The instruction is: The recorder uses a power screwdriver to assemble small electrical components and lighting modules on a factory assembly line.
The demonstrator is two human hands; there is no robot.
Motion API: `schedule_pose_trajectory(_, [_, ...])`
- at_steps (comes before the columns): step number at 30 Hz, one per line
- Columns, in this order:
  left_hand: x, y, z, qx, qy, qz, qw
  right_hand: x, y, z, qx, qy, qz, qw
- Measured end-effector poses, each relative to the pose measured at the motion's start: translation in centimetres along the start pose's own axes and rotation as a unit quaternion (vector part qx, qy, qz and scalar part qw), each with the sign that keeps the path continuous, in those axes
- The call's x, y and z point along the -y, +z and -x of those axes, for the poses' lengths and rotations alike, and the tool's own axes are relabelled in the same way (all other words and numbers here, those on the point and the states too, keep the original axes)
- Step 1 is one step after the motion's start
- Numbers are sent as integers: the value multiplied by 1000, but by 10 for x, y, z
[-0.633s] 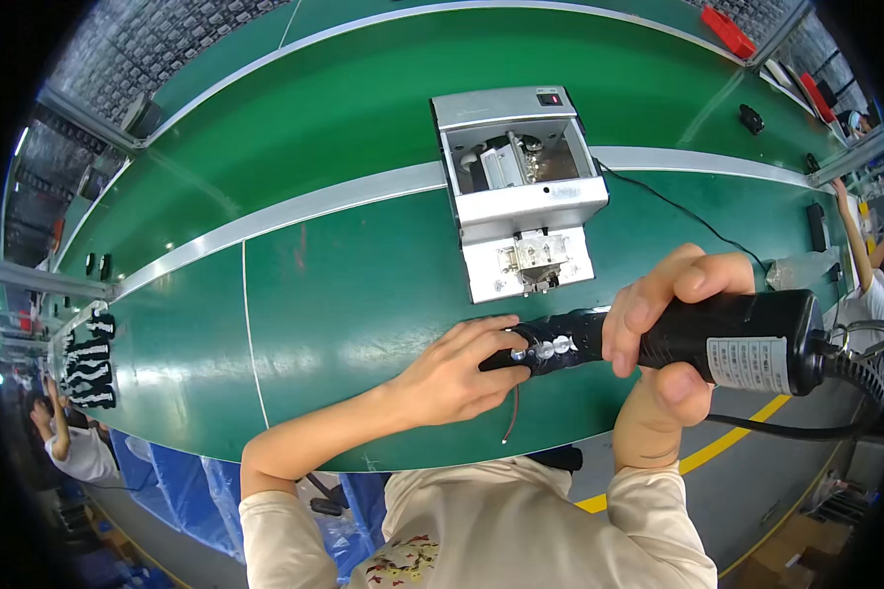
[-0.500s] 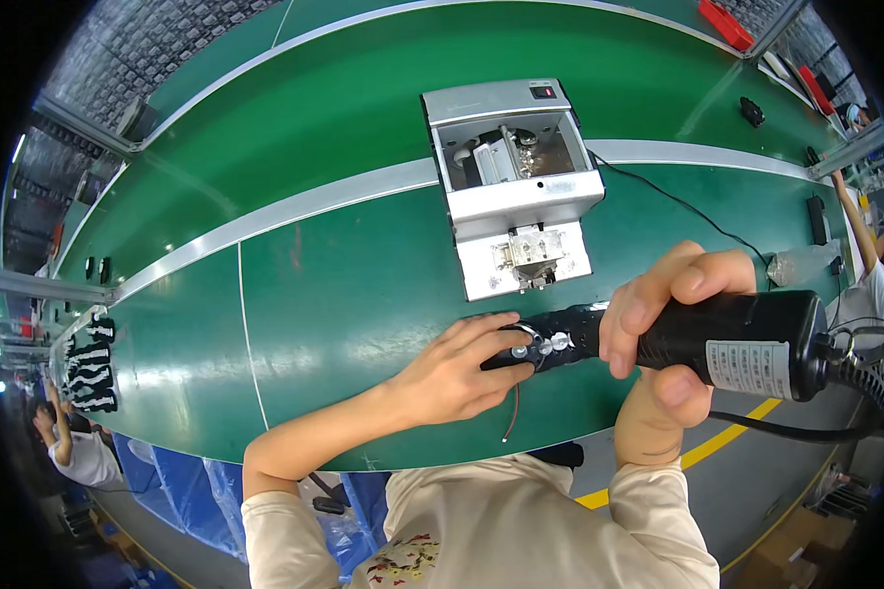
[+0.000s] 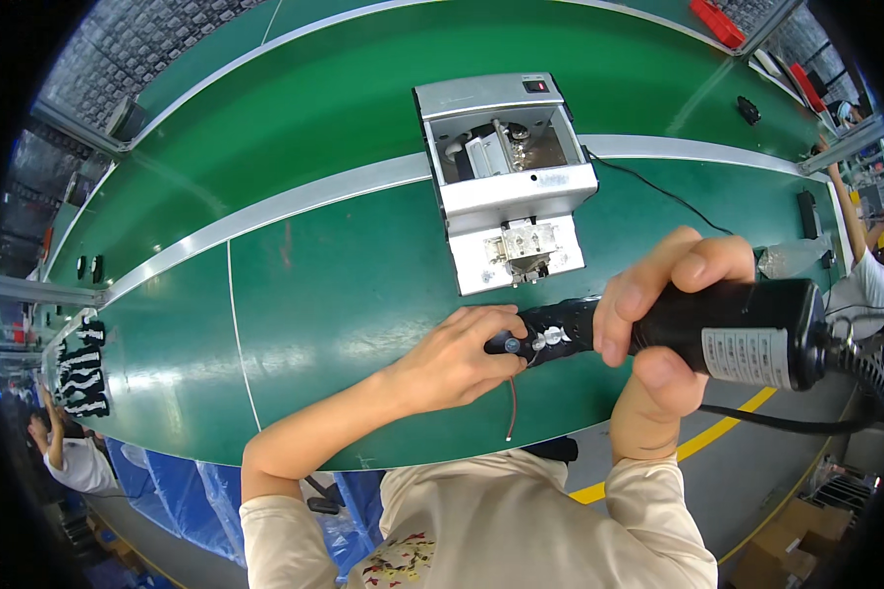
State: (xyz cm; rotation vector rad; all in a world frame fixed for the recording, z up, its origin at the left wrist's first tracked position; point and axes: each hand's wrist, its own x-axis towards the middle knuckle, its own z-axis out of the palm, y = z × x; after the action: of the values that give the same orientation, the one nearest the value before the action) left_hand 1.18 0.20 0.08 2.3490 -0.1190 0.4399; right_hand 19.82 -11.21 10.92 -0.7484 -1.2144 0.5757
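My right hand (image 3: 648, 304) is wrapped around a black electric screwdriver (image 3: 746, 339), a thick cylinder with a white label and a cord at its rear end. The screwdriver lies nearly level and points left toward my left hand (image 3: 462, 355). My left fingers are closed around a small black part (image 3: 504, 345) held low over the table. From beneath it a thin red-and-black wire (image 3: 513, 410) hangs toward the table's near edge. Round shiny spots (image 3: 550, 337) show on the dark surface between my hands. The tool's tip cannot be made out.
Beyond my hands stands a silver screw feeder (image 3: 516, 196) on the green table (image 3: 334, 294). Its black cable (image 3: 658, 187) runs right. A clear plastic bag (image 3: 791, 257) lies at the right, and several black-and-white parts (image 3: 83, 368) lie far left. Other people work at both sides.
The view has shifted slightly, so the whole scene sits a little left and up. My left fingers have drawn closer together around the black part. The screwdriver stays in my right hand.
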Motion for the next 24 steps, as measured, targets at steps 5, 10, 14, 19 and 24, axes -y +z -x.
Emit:
schedule_pose_trajectory(5, [-5,6,6,-23,-7,-16,1000,-10,10,-14,-72,-56,44,995])
schedule_pose_trajectory(10, [-8,4,21,-45,-2,-40,998,-15,17,-33,-94,-96,47,990])
schedule_pose_trajectory(14, [-7,4,26,-64,-3,-39,997,-25,23,-44,-106,-90,63,988])
schedule_pose_trajectory(19, [-6,6,28,-75,-2,-29,997,-30,28,-48,-118,-43,91,988])
schedule_pose_trajectory(24, [-7,7,32,-86,-8,-36,996,-30,35,-49,-148,13,79,986])
